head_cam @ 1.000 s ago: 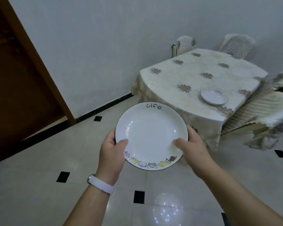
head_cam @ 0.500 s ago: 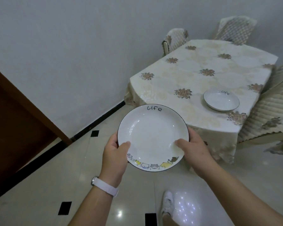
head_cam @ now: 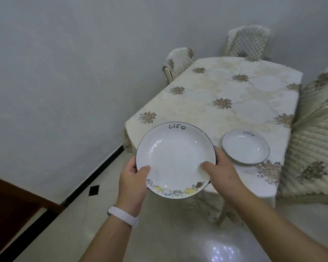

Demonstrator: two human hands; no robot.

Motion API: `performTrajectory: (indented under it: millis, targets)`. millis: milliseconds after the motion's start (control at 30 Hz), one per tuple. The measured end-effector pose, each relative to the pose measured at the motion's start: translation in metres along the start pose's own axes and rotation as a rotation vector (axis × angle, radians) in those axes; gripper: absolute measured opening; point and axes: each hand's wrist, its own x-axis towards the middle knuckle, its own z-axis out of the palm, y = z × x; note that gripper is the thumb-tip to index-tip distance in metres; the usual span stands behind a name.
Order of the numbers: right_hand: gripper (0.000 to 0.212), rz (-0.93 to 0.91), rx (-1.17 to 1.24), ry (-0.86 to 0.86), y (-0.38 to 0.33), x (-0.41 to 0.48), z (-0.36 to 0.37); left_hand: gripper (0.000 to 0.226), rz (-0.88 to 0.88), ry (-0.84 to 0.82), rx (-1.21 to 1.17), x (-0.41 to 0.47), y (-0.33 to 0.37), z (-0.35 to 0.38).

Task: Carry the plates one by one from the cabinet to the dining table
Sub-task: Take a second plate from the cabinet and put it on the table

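Observation:
I hold a white plate (head_cam: 175, 157) with "life" written on its far rim and cartoon cats along its near rim. My left hand (head_cam: 133, 183) grips its left edge, thumb on top. My right hand (head_cam: 221, 172) grips the right edge the same way. The plate hangs level over the near left corner of the dining table (head_cam: 225, 103), which wears a cream cloth with brown flowers. A second, matching plate (head_cam: 245, 146) lies on the table near its front edge, just right of the one I hold.
Covered chairs stand round the table: one at the far left (head_cam: 179, 61), one at the back (head_cam: 248, 41), one at the right (head_cam: 312, 148). A grey wall (head_cam: 64, 72) runs along the left. A brown wooden door (head_cam: 9, 210) shows at the lower left. The floor (head_cam: 159, 233) is glossy tile.
I have walked closer to the table. The held plate now overlaps the table's near corner, and the plate on the table appears larger and nearer. My grip is unchanged.

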Motion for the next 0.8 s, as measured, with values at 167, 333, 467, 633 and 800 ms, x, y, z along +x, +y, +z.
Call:
performTrajectory:
  millis: [167, 333, 467, 633, 800]
  targets:
    - [0.046, 0.022, 0.014, 0.069, -0.002, 0.044, -0.007, 0.042, -0.003, -0.069, 0.004, 0.054, 0.002, 0.027]
    - [0.043, 0.048, -0.001, 0.16, 0.002, 0.09, -0.006, 0.044, -0.018, -0.148, 0.003, 0.116, -0.008, 0.047]
    - [0.042, 0.07, -0.033, 0.269, 0.007, 0.142, 0.001, 0.046, -0.027, -0.223, 0.043, 0.185, -0.02, 0.062]
    - [0.041, 0.129, -0.068, 0.374, 0.011, 0.2, 0.018, 0.049, -0.072, -0.319, 0.103, 0.27, -0.031, 0.076]
    - [0.04, 0.201, -0.119, 0.491, 0.008, 0.263, 0.041, 0.051, -0.117, -0.464, 0.165, 0.359, -0.044, 0.087]
